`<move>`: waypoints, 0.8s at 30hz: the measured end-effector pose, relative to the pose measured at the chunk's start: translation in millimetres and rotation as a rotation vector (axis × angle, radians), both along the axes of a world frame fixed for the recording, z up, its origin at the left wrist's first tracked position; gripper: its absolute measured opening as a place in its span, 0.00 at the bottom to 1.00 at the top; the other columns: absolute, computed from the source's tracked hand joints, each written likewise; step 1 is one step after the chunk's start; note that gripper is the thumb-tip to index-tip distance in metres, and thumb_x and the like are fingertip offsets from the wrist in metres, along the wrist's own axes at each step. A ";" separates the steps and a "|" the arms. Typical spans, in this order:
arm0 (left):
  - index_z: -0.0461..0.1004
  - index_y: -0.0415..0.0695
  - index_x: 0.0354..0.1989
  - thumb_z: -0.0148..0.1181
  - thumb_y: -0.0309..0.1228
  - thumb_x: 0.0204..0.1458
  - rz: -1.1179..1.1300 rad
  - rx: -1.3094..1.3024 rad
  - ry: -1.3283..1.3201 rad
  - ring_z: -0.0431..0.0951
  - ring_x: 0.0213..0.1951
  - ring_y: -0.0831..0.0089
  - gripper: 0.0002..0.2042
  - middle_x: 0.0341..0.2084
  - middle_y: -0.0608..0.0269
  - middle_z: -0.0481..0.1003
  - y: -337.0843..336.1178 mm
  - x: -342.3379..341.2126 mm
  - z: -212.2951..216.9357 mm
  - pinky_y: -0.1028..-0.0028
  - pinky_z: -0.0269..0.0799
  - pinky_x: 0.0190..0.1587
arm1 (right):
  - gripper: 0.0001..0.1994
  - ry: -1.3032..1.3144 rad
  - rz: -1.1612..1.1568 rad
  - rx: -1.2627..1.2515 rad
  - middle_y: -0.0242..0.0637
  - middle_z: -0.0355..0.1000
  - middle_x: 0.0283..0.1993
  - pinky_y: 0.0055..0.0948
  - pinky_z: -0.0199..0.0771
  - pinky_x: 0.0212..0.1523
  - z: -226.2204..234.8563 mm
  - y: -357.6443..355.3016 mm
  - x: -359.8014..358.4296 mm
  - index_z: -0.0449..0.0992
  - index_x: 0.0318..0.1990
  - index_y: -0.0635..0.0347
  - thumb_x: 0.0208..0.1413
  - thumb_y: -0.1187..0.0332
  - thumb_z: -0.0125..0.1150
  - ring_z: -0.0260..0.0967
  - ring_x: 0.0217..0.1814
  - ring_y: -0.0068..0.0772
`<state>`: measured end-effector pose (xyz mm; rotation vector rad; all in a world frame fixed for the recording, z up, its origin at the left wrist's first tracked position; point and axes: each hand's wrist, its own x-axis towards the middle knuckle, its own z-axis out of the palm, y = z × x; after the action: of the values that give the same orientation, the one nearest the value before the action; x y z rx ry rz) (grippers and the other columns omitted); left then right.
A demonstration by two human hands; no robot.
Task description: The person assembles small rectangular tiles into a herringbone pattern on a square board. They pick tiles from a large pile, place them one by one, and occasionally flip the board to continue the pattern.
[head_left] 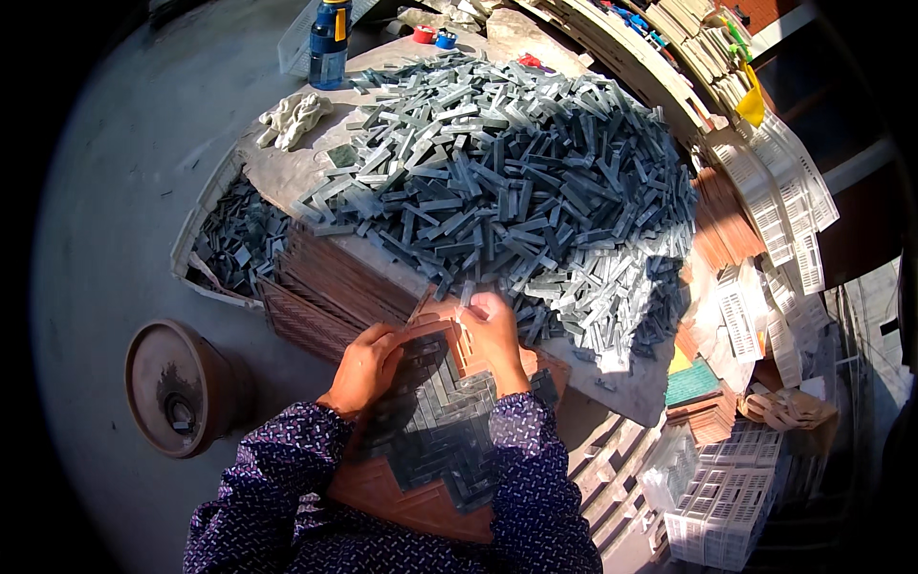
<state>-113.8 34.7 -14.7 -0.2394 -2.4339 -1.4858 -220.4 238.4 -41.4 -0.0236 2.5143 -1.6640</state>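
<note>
Your left hand (363,368) lies flat on the reddish-brown tray (402,493) in front of you, its fingers (387,335) bent down onto the grey strips (435,421) already laid in a herringbone pattern; you cannot tell from here whether it grips anything. Your right hand (495,340) sits at the far end of that tray, fingers pinched nearly shut on one pale strip (466,308), just at the near edge of the worktop (296,167). The laid pattern covers the middle of the tray, between your two patterned sleeves, with bare tray showing at its near corner.

A big heap of loose grey strips (516,182) covers most of the worktop, spilling to its right edge and touching the spot where your right hand works. On the worktop's far left corner lie a pair of whitish gloves (295,117), and past them stands a blue bottle (329,43). Below the worktop's left edge, a shallow bin (239,239) holds more strips, beside stacked brown trays (320,292). A round brown basin (177,387) sits on the floor to your left. White plastic grids (727,497) are piled to your right.
</note>
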 end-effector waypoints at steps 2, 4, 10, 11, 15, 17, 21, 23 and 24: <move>0.75 0.37 0.37 0.56 0.18 0.45 0.030 0.032 -0.019 0.76 0.37 0.53 0.10 0.35 0.52 0.74 -8.3 8.7 -4.3 0.66 0.73 0.39 | 0.13 -0.070 0.063 -0.056 0.37 0.75 0.35 0.21 0.70 0.37 26.9 7.6 14.5 0.72 0.38 0.69 0.45 0.75 0.67 0.70 0.35 0.21; 0.75 0.37 0.37 0.56 0.18 0.46 0.050 0.043 -0.012 0.76 0.35 0.53 0.09 0.34 0.52 0.74 -11.7 12.9 -6.5 0.67 0.73 0.38 | 0.13 -0.066 0.115 0.047 0.36 0.75 0.33 0.21 0.70 0.36 31.8 15.6 22.7 0.73 0.38 0.69 0.45 0.74 0.67 0.70 0.34 0.21; 0.76 0.38 0.36 0.56 0.18 0.47 0.049 0.067 -0.048 0.77 0.34 0.56 0.08 0.32 0.53 0.74 -8.7 22.4 -2.4 0.68 0.73 0.37 | 0.10 0.123 0.153 0.441 0.41 0.75 0.29 0.32 0.71 0.30 45.0 2.3 49.9 0.74 0.34 0.62 0.43 0.71 0.66 0.73 0.28 0.37; 0.76 0.38 0.36 0.56 0.18 0.46 0.054 0.062 -0.036 0.77 0.34 0.57 0.08 0.32 0.54 0.74 -8.3 22.8 -0.6 0.68 0.73 0.37 | 0.10 0.157 0.181 0.471 0.43 0.75 0.28 0.37 0.70 0.30 42.7 1.7 50.7 0.73 0.32 0.60 0.43 0.68 0.66 0.72 0.28 0.45; 0.76 0.39 0.37 0.56 0.18 0.46 0.045 0.052 -0.055 0.77 0.34 0.58 0.09 0.32 0.55 0.75 -13.1 24.8 -2.7 0.69 0.73 0.37 | 0.09 0.148 0.137 0.526 0.42 0.75 0.27 0.39 0.70 0.30 42.2 -4.8 58.8 0.72 0.31 0.59 0.44 0.68 0.66 0.73 0.29 0.47; 0.76 0.39 0.37 0.56 0.18 0.46 0.061 0.060 -0.037 0.77 0.34 0.58 0.09 0.32 0.55 0.75 -13.8 26.1 -0.5 0.69 0.73 0.37 | 0.09 0.132 0.133 0.546 0.42 0.75 0.27 0.40 0.70 0.31 43.1 -6.6 63.5 0.72 0.31 0.59 0.44 0.68 0.66 0.73 0.29 0.47; 0.76 0.39 0.36 0.56 0.18 0.46 0.068 0.051 -0.039 0.77 0.34 0.58 0.09 0.32 0.55 0.75 -13.7 28.2 -5.6 0.69 0.73 0.37 | 0.07 0.119 0.132 0.535 0.42 0.75 0.27 0.41 0.70 0.31 37.2 -0.6 68.9 0.73 0.31 0.59 0.46 0.68 0.63 0.73 0.29 0.48; 0.76 0.38 0.35 0.56 0.18 0.46 0.068 0.067 -0.078 0.77 0.35 0.58 0.08 0.32 0.55 0.75 -14.2 30.9 -5.1 0.69 0.73 0.37 | 0.07 0.130 0.150 0.613 0.43 0.75 0.26 0.37 0.70 0.30 35.2 0.1 69.5 0.74 0.33 0.61 0.49 0.69 0.61 0.74 0.28 0.44; 0.76 0.38 0.35 0.56 0.18 0.46 0.073 0.064 -0.071 0.77 0.34 0.57 0.08 0.32 0.55 0.75 -14.7 31.7 -6.0 0.69 0.73 0.37 | 0.07 0.135 0.159 0.651 0.43 0.75 0.26 0.35 0.70 0.29 34.1 0.0 69.6 0.75 0.34 0.61 0.50 0.69 0.59 0.74 0.27 0.41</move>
<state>-82.1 20.0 -20.7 -0.0846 -2.4171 -1.5617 -150.8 238.4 -7.3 -0.2697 2.9349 -0.7542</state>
